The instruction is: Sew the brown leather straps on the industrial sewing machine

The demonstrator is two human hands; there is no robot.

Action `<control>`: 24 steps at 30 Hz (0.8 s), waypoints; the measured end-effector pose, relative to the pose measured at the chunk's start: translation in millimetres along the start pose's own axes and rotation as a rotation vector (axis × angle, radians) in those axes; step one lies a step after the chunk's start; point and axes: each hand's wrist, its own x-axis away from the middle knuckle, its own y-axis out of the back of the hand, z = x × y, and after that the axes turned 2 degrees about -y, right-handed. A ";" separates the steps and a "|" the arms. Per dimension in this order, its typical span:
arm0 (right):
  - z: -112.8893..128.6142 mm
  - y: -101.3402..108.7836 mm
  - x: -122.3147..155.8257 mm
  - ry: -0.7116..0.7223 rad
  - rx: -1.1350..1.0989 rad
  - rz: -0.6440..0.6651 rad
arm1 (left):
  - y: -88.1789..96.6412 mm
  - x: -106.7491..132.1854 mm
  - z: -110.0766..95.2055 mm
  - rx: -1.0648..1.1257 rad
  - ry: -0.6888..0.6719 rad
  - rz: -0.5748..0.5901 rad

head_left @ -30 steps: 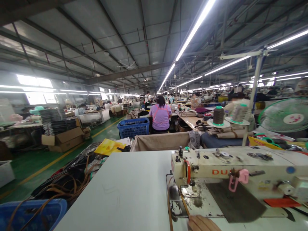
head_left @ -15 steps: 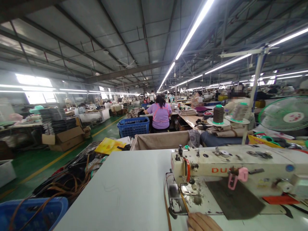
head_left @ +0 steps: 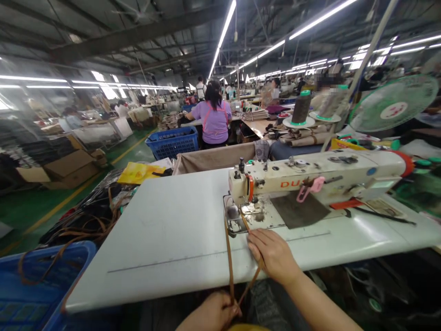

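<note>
A narrow brown strap (head_left: pixel 229 262) loops from the sewing machine (head_left: pixel 275 184) down over the front edge of the white table. Below that edge, my left hand (head_left: pixel 215 311) is closed on the strap where its two lengths meet. My right hand (head_left: pixel 272 253) rests on the table in front of the needle area, fingers bent over the length that leads to the presser foot. Part of that length is hidden under the right hand. A pink clip-like piece (head_left: pixel 310 188) hangs on the machine's arm, above a dark flat pad (head_left: pixel 299 210).
On the left stands a blue basket (head_left: pixel 69 285), beside a heap of dark pieces and brown straps. Thread cones (head_left: pixel 302 108) and a green fan (head_left: pixel 394 103) are behind the machine. A person in purple (head_left: pixel 215 117) sits ahead, past a beige fabric-sided bin (head_left: pixel 217 157).
The view has tilted down and shifted right. My left hand and the strap loop below the table edge have come into view, and more of my right hand shows.
</note>
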 end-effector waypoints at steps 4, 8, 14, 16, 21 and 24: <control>-1.7 -1.7 2.8 -0.005 -0.004 0.030 | 1.3 5.7 -4.7 -0.067 0.024 -0.022; -1.0 -1.8 2.8 0.000 -0.006 0.030 | 5.0 11.4 -17.2 0.126 -0.155 -0.037; -0.6 -0.8 1.9 -0.006 -0.022 0.031 | 4.1 10.0 -22.5 -0.001 0.020 -0.028; -1.1 -1.4 2.3 -0.008 -0.027 0.037 | 4.7 10.6 -27.1 0.061 -0.051 -0.054; -0.3 -2.3 4.6 -0.016 -0.025 0.061 | 0.8 1.8 -2.2 0.022 -0.107 -0.001; -0.8 -3.0 6.8 -0.009 -0.005 0.093 | -4.3 -12.7 37.4 -0.131 0.011 0.093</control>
